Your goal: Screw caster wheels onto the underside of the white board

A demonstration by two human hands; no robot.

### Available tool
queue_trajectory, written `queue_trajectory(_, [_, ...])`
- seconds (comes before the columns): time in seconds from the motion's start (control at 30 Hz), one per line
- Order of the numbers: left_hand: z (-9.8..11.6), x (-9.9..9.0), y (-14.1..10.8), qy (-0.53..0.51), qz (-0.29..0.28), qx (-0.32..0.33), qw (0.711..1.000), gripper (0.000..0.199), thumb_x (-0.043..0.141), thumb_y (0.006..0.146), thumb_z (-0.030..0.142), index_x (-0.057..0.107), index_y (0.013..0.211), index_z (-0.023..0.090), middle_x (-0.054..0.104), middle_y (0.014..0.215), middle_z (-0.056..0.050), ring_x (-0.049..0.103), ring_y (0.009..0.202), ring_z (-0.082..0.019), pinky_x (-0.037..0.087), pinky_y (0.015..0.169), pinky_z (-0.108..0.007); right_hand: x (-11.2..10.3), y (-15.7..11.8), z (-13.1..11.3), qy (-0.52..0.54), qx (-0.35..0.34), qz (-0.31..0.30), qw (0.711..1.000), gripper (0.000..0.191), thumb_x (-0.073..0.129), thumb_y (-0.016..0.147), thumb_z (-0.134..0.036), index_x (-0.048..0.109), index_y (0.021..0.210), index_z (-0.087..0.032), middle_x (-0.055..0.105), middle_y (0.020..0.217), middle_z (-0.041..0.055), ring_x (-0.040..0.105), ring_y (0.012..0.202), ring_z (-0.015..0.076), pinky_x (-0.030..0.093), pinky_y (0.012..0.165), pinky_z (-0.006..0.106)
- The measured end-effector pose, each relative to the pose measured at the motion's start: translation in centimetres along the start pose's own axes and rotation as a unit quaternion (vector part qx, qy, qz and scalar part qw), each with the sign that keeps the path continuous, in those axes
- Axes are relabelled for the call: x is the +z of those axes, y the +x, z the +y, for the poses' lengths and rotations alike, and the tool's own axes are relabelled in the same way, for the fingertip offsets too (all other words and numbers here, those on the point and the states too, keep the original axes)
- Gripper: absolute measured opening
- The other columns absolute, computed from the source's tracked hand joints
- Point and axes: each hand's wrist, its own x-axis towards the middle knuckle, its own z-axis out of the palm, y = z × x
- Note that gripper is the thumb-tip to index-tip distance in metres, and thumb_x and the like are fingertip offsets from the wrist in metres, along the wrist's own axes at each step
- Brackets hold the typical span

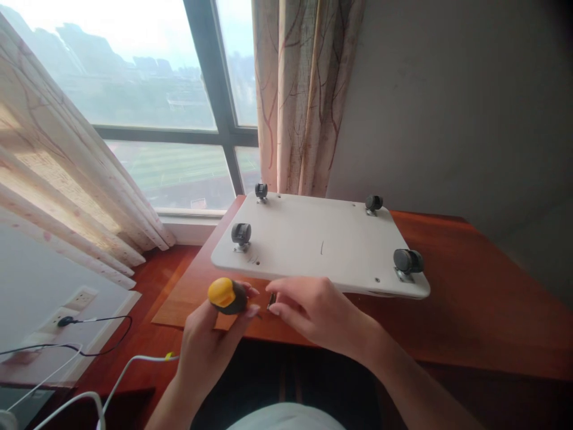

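A yellow and black screwdriver (227, 296) is in my left hand (215, 331), its yellow handle end toward me. Just to the right, my right hand (313, 307) pinches a small dark metal piece (271, 300) between thumb and fingertips; its exact kind is hard to make out. Beyond both hands lies a white board (304, 236) with rounded corners. Four dark casters stand wheels up near its corners: front left (241, 234), front right (407, 261), back left (261, 191) and back right (373, 203).
The board rests on a reddish-brown wooden table (465, 298). Behind are a window (156, 167), patterned curtains (299, 95) and a grey wall. At the lower left, a black plug (65, 321) sits in a wall socket, and a white cable (138, 359) runs near my left forearm.
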Motion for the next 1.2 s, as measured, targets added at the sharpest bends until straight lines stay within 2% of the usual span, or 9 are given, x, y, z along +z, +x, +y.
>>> queue_trajectory(0.07, [-0.6,-0.4,0.1,0.019,0.014,-0.008,1.0,0.016,0.069,0.093,0.034,0.07,0.102,0.02,0.077,0.096,-0.002,0.075,0.085,-0.018,0.059,0.081,-0.025,1.2,-0.5,0.9,-0.094,0.051,-0.07,0.992,0.018,0.055,0.101,-0.029,0.071,0.105,-0.021,0.075,0.099,0.0042,0.07,0.09,0.0178,0.051,0.082,0.028])
queue_trajectory(0.17, [-1.1,-0.7,0.1,0.05,0.019,-0.008,0.999,0.017,0.068,0.093,0.035,0.071,0.101,0.02,0.077,0.095,-0.002,0.075,0.085,-0.018,0.058,0.08,-0.025,3.6,-0.8,2.3,-0.184,0.091,-0.124,0.971,0.016,0.057,0.099,-0.03,0.07,0.101,-0.021,0.073,0.099,0.0045,0.071,0.09,0.0206,0.05,0.077,0.029])
queue_trajectory(0.3, [-0.9,-0.5,-0.1,0.07,0.028,0.002,0.997,0.019,0.068,0.093,0.035,0.071,0.102,0.019,0.078,0.095,-0.003,0.075,0.083,-0.019,0.059,0.081,-0.027,6.3,-0.2,3.4,-0.213,0.123,-0.113,0.963,0.016,0.059,0.098,-0.03,0.067,0.109,-0.022,0.071,0.109,0.005,0.071,0.096,0.0216,0.052,0.075,0.03])
queue_trajectory(0.47, [-0.7,-0.4,-0.1,0.055,0.041,0.029,0.997,0.017,0.07,0.092,0.035,0.071,0.101,0.019,0.079,0.093,-0.002,0.076,0.081,-0.019,0.059,0.079,-0.026,7.9,0.5,3.6,-0.239,0.156,-0.104,0.953,0.017,0.056,0.099,-0.026,0.065,0.112,-0.02,0.07,0.113,0.0088,0.072,0.094,0.0216,0.054,0.075,0.03])
queue_trajectory(0.57, [-0.8,-0.4,-0.2,0.06,0.043,0.028,0.997,0.017,0.069,0.093,0.033,0.07,0.102,0.019,0.078,0.094,-0.002,0.076,0.082,-0.018,0.059,0.079,-0.026,8.4,0.4,3.8,-0.258,0.152,-0.112,0.948,0.019,0.05,0.1,-0.022,0.064,0.112,-0.018,0.07,0.113,0.0117,0.072,0.091,0.0218,0.054,0.073,0.031])
queue_trajectory(0.73, [-1.0,-0.3,-0.4,0.06,0.044,0.038,0.997,0.019,0.071,0.093,0.033,0.069,0.105,0.019,0.079,0.094,-0.002,0.077,0.082,-0.018,0.059,0.079,-0.025,8.8,0.1,4.1,-0.275,0.126,-0.125,0.945,0.026,0.045,0.096,-0.009,0.064,0.11,-0.019,0.068,0.113,0.011,0.071,0.091,0.0218,0.053,0.071,0.029])
queue_trajectory(1.03, [-1.1,-0.1,-0.3,0.065,0.05,0.026,0.996,0.019,0.07,0.092,0.035,0.07,0.1,0.018,0.079,0.091,-0.004,0.077,0.08,-0.02,0.059,0.075,-0.027,8.5,-0.1,4.2,-0.282,0.126,-0.124,0.943,0.031,0.043,0.094,-0.005,0.066,0.109,-0.019,0.068,0.109,0.0112,0.07,0.09,0.0206,0.052,0.071,0.028])
queue_trajectory(1.13, [-1.2,-0.1,-0.3,0.062,0.047,0.014,0.997,0.019,0.07,0.092,0.035,0.071,0.1,0.018,0.079,0.092,-0.004,0.077,0.081,-0.02,0.059,0.075,-0.027,8.1,-0.3,4.2,-0.255,0.128,-0.108,0.953,0.027,0.046,0.095,-0.008,0.068,0.105,-0.019,0.069,0.106,0.01,0.07,0.089,0.0197,0.051,0.072,0.027])
queue_trajectory(1.2, [-1.3,-0.1,-0.3,0.058,0.048,0.01,0.997,0.018,0.069,0.092,0.034,0.071,0.099,0.018,0.079,0.092,-0.004,0.077,0.081,-0.019,0.059,0.075,-0.026,7.5,-0.3,3.9,-0.185,0.117,-0.071,0.973,0.023,0.049,0.097,-0.013,0.07,0.101,-0.019,0.07,0.102,0.0077,0.069,0.091,0.0179,0.051,0.077,0.026])
